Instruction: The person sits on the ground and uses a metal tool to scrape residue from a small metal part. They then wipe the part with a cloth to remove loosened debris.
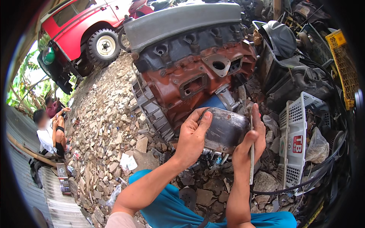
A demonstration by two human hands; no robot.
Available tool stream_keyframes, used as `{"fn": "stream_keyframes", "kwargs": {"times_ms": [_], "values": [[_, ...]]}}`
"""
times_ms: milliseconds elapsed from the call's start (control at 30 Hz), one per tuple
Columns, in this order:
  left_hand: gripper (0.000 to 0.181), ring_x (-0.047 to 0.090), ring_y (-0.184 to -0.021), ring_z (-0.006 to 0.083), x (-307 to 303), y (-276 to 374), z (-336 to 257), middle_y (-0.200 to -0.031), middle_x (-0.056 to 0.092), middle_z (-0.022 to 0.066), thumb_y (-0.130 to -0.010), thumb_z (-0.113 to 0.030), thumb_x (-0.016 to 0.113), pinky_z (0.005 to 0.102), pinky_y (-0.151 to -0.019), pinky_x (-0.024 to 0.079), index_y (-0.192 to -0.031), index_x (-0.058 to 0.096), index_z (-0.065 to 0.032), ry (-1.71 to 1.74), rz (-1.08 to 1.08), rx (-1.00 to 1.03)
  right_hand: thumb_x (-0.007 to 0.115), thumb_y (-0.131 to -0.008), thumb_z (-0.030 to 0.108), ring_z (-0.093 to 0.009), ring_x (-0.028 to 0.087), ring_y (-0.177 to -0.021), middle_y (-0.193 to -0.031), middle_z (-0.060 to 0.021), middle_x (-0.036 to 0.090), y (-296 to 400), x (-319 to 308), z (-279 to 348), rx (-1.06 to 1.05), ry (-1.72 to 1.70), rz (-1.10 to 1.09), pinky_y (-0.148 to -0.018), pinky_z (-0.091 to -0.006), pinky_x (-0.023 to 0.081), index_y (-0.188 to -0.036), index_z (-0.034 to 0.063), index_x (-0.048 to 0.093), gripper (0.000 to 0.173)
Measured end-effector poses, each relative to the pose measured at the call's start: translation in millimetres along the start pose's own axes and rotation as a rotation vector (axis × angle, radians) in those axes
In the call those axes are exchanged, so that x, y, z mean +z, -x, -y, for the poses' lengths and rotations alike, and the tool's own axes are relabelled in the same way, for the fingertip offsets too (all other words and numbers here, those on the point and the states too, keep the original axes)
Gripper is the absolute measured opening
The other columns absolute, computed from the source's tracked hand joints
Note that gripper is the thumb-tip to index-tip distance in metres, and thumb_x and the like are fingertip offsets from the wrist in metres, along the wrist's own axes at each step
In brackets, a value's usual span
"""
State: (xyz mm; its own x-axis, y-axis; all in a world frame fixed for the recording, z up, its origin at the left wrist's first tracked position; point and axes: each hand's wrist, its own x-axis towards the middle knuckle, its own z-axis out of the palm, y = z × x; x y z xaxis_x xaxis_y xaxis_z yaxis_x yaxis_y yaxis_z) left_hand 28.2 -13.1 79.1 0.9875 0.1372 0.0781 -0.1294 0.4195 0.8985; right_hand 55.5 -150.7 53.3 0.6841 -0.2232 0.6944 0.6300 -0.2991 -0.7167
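My left hand (192,139) grips the left edge of a dark, scuffed metal cover plate (226,129), thumb on its face. The plate has rounded corners and small bolt holes. At its right edge is my right hand (251,142), with a thin metal strip (252,166) held upright between thumb and fingers. Whether the right palm also bears on the plate is hard to tell. Just beyond my hands stands an engine with a red-brown block (171,85), black cylinder head (176,52) and grey rocker cover (185,24). A blue oil filter (212,102) shows behind the plate.
Broken stone rubble (114,114) covers the ground. Metal sockets (209,152) lie below the plate. On the right are a white plastic crate (296,159) of parts, a black hose (273,192) and a yellow crate (343,68). Two people sit at left; a red vehicle (82,31) stands behind.
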Motion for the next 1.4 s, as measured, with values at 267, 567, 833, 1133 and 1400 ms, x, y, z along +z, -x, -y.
{"fn": "stream_keyframes", "kwargs": {"times_ms": [267, 567, 833, 1133, 1400], "values": [[0.033, 0.056, -0.108, 0.0107, -1, 5, 12, -0.118, 0.060, 0.0077, -0.103, -0.024, 0.052, 0.0279, -0.090, 0.048, -0.126, 0.050, -0.0007, 0.093, 0.086, -0.221, 0.030, -0.103, 0.055, -0.022, 0.055, -0.116, -0.121, -0.0143, 0.063, 14, 4, -17, 0.218, -0.162, -0.173, -0.103, -0.0355, 0.039, -0.124, -0.0050, 0.059, 0.070], [0.050, 0.057, -0.111, 0.0151, 11, 10, 0, -0.127, 0.051, 0.0066, -0.096, -0.003, 0.055, 0.0327, -0.074, 0.064, -0.138, 0.027, -0.0057, -0.215, 0.255, -0.177, 0.046, -0.104, 0.031, -0.014, 0.058, -0.093, -0.112, -0.0109, 0.065, -1, -8, -22, 0.329, -0.205, -0.214, -0.084, -0.0274, 0.044, -0.117, -0.0031, 0.063, 0.041], [0.044, 0.062, -0.108, 0.0202, 13, 2, 0, -0.127, 0.054, 0.0080, -0.099, -0.010, 0.052, 0.0387, -0.076, 0.063, -0.138, 0.031, -0.0104, -0.138, 0.142, -0.056, 0.075, -0.085, 0.005, -0.012, 0.066, -0.080, -0.097, -0.0105, 0.070, -3, -24, 2, 0.387, -0.394, -0.023, -0.069, -0.0233, 0.053, -0.104, -0.0021, 0.065, 0.023], [0.034, 0.057, -0.109, 0.0144, 17, 4, 23, -0.124, 0.053, 0.0085, -0.102, -0.012, 0.048, 0.0338, -0.080, 0.062, -0.132, 0.033, -0.0050, -0.401, 0.189, 0.202, 0.072, -0.079, -0.005, -0.016, 0.069, -0.086, -0.093, -0.0150, 0.071, 3, -14, -4, 0.176, -0.351, -0.019, -0.075, -0.0266, 0.053, -0.091, -0.0027, 0.066, 0.014], [0.039, 0.055, -0.111, 0.0140, 21, 9, 27, -0.125, 0.052, 0.0100, -0.102, -0.009, 0.047, 0.0315, -0.085, 0.060, -0.135, 0.028, -0.0032, -0.427, 0.202, 0.197, 0.072, -0.078, -0.004, -0.012, 0.066, -0.083, -0.089, -0.0118, 0.071, 3, -11, -8, 0.188, -0.413, -0.005, -0.072, -0.0255, 0.053, -0.088, -0.0035, 0.065, 0.012]]}}
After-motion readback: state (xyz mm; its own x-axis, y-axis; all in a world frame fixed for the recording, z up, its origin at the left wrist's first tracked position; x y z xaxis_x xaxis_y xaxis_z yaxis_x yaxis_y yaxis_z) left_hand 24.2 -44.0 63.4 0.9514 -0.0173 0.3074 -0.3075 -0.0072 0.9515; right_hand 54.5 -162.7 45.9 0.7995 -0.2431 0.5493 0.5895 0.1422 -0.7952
